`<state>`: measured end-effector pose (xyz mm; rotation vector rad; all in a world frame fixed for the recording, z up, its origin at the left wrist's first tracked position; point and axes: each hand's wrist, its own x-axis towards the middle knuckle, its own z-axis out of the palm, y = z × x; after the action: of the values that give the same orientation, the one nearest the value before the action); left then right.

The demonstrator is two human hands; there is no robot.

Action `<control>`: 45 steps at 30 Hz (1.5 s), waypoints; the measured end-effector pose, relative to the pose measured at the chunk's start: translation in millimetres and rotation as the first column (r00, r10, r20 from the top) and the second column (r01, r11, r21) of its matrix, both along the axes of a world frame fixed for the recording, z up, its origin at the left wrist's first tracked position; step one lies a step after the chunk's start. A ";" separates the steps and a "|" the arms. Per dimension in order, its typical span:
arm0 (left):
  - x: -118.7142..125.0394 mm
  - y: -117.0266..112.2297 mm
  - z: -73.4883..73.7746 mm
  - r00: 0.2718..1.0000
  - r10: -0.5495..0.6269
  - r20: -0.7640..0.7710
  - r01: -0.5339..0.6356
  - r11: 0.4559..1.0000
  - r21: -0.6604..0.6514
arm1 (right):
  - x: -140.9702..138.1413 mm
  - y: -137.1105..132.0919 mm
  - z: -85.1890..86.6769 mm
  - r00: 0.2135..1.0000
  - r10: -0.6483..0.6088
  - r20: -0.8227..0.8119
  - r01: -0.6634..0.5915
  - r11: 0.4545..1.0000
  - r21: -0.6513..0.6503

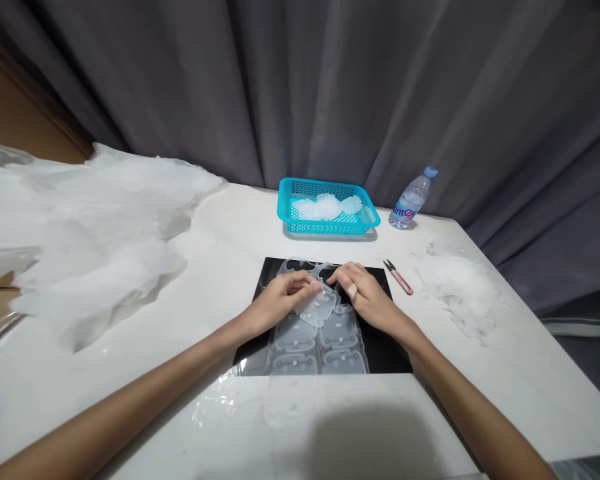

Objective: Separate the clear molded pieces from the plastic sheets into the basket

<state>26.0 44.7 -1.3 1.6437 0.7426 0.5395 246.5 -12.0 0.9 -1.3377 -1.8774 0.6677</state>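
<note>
A clear plastic sheet (315,347) of moulded, rounded pieces lies on a black mat (387,350) at the middle of the white table (230,253). My left hand (280,301) and my right hand (364,293) both grip one translucent piece (320,308) at the sheet's upper part, fingers pinching its edges. A pale band wraps one finger of my right hand.
A turquoise basket (367,217) holding several clear pieces stands behind the mat. Small pink-handled snips (399,277) lie right of the mat. A water bottle (413,199) stands at the back right. Heaped clear plastic film (95,227) covers the left; scraps (455,283) lie right.
</note>
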 end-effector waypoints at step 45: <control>-2.0 -18.2 -1.9 0.960 0.196 0.198 -0.135 0.949 -0.284 | 12.5 -10.7 -2.6 0.948 -0.309 0.070 0.298 0.945 0.132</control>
<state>23.9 26.5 -3.2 1.2515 0.7544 0.7009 259.0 -22.7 -1.7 -1.5573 -1.6989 0.3358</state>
